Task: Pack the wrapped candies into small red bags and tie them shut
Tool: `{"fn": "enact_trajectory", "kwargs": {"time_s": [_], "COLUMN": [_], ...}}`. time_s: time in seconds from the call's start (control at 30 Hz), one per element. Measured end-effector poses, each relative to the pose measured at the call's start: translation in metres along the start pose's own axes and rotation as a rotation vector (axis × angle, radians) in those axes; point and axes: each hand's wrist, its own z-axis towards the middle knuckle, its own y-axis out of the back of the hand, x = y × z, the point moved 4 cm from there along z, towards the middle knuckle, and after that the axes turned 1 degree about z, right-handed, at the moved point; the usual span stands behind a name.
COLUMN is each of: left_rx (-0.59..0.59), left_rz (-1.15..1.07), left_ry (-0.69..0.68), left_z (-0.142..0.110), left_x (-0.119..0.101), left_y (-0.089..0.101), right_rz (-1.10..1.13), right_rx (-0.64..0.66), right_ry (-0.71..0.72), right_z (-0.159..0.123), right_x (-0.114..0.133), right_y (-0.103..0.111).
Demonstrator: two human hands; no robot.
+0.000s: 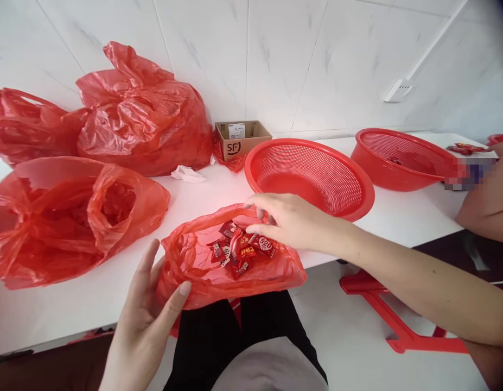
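The small red plastic bag [230, 266] lay open at the near edge of the white worktop [80, 298], at six o'clock in the view, partly hanging over the edge above the person's lap. Inside it sat a handful of red-wrapped candies [239, 250]. The left hand [147, 309] grasped the bag's near-left rim, thumb pressed on the plastic and fingers spread behind it. The right hand [284, 220] reached in from three o'clock, fingers curled loosely over the bag's far rim and touching the candies; whether it actually gripped one could not be told.

Just beyond the right hand, at one o'clock, a red mesh basket [312, 176] stood on the worktop, and a second red basket [401, 160] stood farther off at two o'clock. A small cardboard box [241, 138] sat against the tiled wall at twelve o'clock. Large red bags [141, 119] were piled at ten to eleven o'clock, with another open red bag [68, 217] at nine o'clock. A crumpled white paper [188, 174] lay near the box. Another person's arm [487, 195] showed at the right edge.
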Motion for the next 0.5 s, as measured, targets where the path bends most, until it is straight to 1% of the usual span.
{"fn": "enact_trajectory", "kwargs": {"time_s": [0.03, 0.1, 0.23, 0.3, 0.37, 0.43, 0.5], "left_rx": [0.002, -0.009, -0.005, 0.012, 0.020, 0.013, 0.002], "left_rz": [-0.027, -0.054, -0.040, -0.030, -0.029, -0.033, -0.012], "left_ry": [0.020, 0.041, 0.072, 0.081, 0.085, 0.100, 0.121], "left_z": [0.000, -0.001, 0.004, 0.006, 0.007, 0.006, 0.005], "left_x": [0.001, 0.004, 0.017, 0.024, 0.027, 0.028, 0.029], "left_y": [0.002, 0.009, 0.026, 0.032, 0.035, 0.036, 0.038], "right_rz": [-0.094, -0.221, -0.447, -0.574, -0.654, -0.677, -0.659], "right_rx": [-0.012, 0.002, 0.108, 0.164, 0.218, 0.275, 0.329], "right_ry": [0.020, 0.040, 0.022, -0.048, -0.138, -0.205, -0.239], "right_z": [-0.004, -0.012, -0.031, -0.039, -0.046, -0.049, -0.050], "right_x": [0.006, 0.009, -0.002, -0.014, -0.028, -0.040, -0.046], "right_y": [-0.005, -0.013, -0.032, -0.042, -0.051, -0.058, -0.061]}}
